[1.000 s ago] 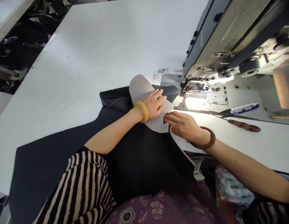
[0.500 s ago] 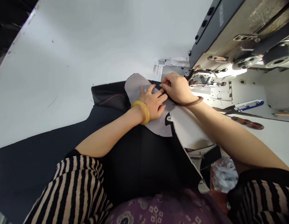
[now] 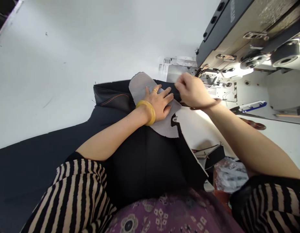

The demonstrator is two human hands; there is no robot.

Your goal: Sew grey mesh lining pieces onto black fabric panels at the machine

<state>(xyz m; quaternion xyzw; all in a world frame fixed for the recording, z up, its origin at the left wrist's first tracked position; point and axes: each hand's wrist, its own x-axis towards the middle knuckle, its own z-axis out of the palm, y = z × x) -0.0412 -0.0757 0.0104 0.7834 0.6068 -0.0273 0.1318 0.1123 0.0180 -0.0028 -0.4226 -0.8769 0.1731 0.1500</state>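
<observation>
My left hand point(image 3: 158, 103) lies with spread fingers on a grey ribbed fabric piece point(image 3: 140, 85), pressing it against a large dark fabric panel point(image 3: 150, 161). A yellow bangle and a ring are on that arm and hand. My right hand point(image 3: 192, 90) is curled and smeared by motion, just beside the panel's dark upper edge near the sewing machine. What its fingers hold, if anything, is hidden. Left of the grey piece, a dark folded section point(image 3: 113, 97) carries a curved line of orange stitching. A notch shows at the grey piece's lower right corner.
A sewing machine point(image 3: 227, 35) overhangs the right side of the white table point(image 3: 79, 38), its needle area close to my right hand. Further right lie a blue-and-white cutter point(image 3: 253, 106) and a brown-handled tool point(image 3: 255, 124). A clear plastic bag point(image 3: 230, 174) sits low on the right.
My right hand has moved right, away from my left fingers, and turned into a curled shape. My left hand stays flat on the grey piece. The view has shifted slightly.
</observation>
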